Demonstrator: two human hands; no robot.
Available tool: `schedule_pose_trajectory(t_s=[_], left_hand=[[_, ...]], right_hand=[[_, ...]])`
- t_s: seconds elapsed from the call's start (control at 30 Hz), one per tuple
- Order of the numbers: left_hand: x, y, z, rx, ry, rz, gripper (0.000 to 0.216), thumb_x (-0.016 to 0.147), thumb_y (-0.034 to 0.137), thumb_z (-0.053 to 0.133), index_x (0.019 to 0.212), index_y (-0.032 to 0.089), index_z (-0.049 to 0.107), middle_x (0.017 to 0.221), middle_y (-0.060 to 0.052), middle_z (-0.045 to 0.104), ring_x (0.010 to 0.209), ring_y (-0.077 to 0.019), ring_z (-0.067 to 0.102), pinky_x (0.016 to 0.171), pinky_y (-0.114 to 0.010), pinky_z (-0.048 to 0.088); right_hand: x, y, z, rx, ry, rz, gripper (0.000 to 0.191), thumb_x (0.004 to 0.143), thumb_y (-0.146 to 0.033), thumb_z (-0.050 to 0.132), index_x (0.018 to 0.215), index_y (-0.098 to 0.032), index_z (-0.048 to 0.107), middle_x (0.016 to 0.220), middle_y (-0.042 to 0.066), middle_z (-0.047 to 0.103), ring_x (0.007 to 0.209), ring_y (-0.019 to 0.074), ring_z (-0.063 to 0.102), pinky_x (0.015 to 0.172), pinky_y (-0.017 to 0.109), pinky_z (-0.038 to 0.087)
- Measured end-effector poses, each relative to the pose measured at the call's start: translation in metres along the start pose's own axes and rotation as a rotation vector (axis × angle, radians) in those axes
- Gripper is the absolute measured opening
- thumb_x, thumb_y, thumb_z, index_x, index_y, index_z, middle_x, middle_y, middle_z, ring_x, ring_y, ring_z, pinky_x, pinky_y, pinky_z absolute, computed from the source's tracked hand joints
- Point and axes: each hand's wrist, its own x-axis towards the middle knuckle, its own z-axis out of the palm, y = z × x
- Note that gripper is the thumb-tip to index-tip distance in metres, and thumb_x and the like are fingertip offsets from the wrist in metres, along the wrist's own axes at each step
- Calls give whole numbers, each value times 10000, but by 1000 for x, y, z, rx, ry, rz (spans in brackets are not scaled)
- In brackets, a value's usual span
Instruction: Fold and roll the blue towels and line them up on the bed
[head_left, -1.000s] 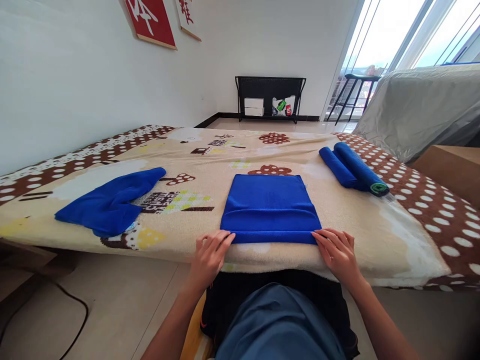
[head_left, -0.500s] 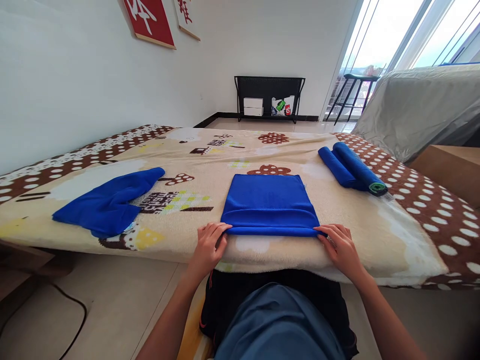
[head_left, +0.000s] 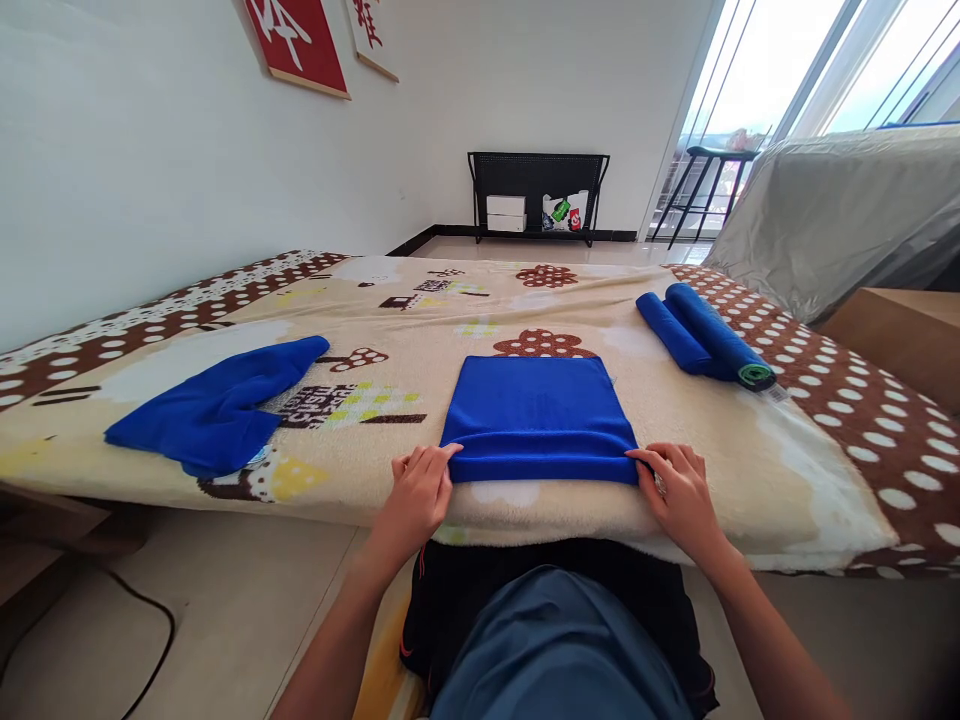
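White-walled room [head_left: 540,105] in daylight, patterned blanket [head_left: 540,510] spread wide, blue cloth [head_left: 540,395] at its near middle.
Cream pile with brown, yellow and green prints, brown dotted border [head_left: 862,410] along left and right; on it, the blue cloth laid flat, near edge folded into a narrow band. Left hand [head_left: 418,493] and right hand [head_left: 680,490] at opposite ends of that band, fingers curled, nearly closed, pinching the cloth's side edges. Crumpled blue cloth [head_left: 217,400] to the left; to the right, blue rolls [head_left: 716,335], two, lying side by side. Beyond the far edge, black rack [head_left: 540,170] bearing white boxes [head_left: 506,213]; far right, black stool [head_left: 720,154] near bright glass [head_left: 757,60], then grey cover [head_left: 840,210] over something bulky. Red scroll [head_left: 300,50] on the left wall; pale tiles [head_left: 247,590] below.
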Motion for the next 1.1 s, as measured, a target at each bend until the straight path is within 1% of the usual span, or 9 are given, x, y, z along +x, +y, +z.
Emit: schedule_pose_trajectory(t_s=[0.07, 0.13, 0.23, 0.3, 0.43, 0.6, 0.73, 0.9, 1.1], left_hand=[[7, 20, 9, 105, 100, -29, 402, 927, 69, 438, 1266, 211, 602, 1154, -108, 677, 1096, -278, 599, 967, -455, 382], [16, 44, 21, 103, 140, 21, 413, 921, 47, 442, 1266, 199, 611, 1219, -119, 665, 1182, -283, 578, 1014, -469, 365], [32, 77, 40, -22, 64, 209, 388, 971, 106, 429, 1322, 174, 579, 1278, -102, 668, 1217, -227, 588, 1050, -399, 398], [39, 87, 50, -50, 10, 254, 371, 1006, 188, 425, 1347, 148, 565, 1326, -105, 656, 1236, -221, 590, 1052, -384, 413], [36, 65, 50, 10, -27, 145, 399, 1027, 326, 436, 1371, 169, 561, 1418, -103, 598, 1327, -255, 536, 1063, -431, 399], [22, 23, 34, 126, 80, -31, 371, 1018, 326, 441, 1307, 176, 619, 1385, -135, 619, 1348, -309, 517, 1106, -528, 328], [31, 47, 38, 104, 96, -3, 360, 1007, 222, 400, 1256, 166, 654, 1366, -126, 634, 1370, -292, 502, 1150, -559, 262], [56, 86, 55, 6, -94, 139, 425, 1011, 253, 366, 1339, 136, 610, 1386, -132, 617, 1304, -248, 570, 1059, -433, 429], [54, 46, 51, 111, -63, -31, 466, 1034, 393, 360, 1386, 182, 582, 1457, -119, 550, 1369, -294, 504, 1089, -509, 390]], right_hand=[[3, -18, 11, -93, 132, 13, 307, 949, -180, 489, 1175, -236, 688, 1133, 95, 655, 1010, 242, 590, 895, 416, 435], [7, -43, 22, -66, 155, -64, 389, 934, -108, 462, 1243, -236, 661, 1231, 97, 642, 1107, 244, 587, 956, 420, 434], [17, -80, 36, 58, 2, -244, 413, 971, -110, 423, 1314, -232, 616, 1292, 68, 650, 1221, 210, 570, 1052, 393, 408], [24, -94, 42, 75, -98, -265, 383, 1010, -182, 413, 1351, -208, 587, 1330, 61, 641, 1257, 201, 560, 1086, 389, 386], [28, -76, 38, -30, -143, -112, 397, 1040, -339, 415, 1363, -171, 576, 1400, 78, 596, 1307, 223, 540, 1104, 411, 364], [21, -36, 24, -175, -92, 16, 421, 1048, -380, 388, 1341, -157, 592, 1382, 113, 604, 1307, 264, 550, 1155, 499, 273], [28, -59, 26, -161, -86, -4, 384, 1047, -323, 378, 1260, -151, 647, 1329, 116, 641, 1298, 269, 560, 1182, 540, 193], [46, -101, 43, -11, -218, -116, 412, 1037, -268, 337, 1317, -181, 626, 1378, 76, 609, 1303, 203, 557, 1106, 405, 362], [50, -64, 46, -104, -188, 19, 436, 1049, -349, 339, 1356, -180, 601, 1410, 81, 581, 1349, 234, 516, 1108, 435, 370]])
